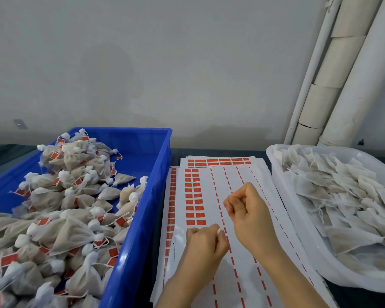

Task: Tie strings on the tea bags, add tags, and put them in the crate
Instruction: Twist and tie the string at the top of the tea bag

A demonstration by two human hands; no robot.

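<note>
A dark table (0, 155) bears blue crate (142, 196), sticker sheets (242, 263), white tub (282, 196).

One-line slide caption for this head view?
Both hands, left and right, work over red sticker sheets between blue crate and white tub.
</note>
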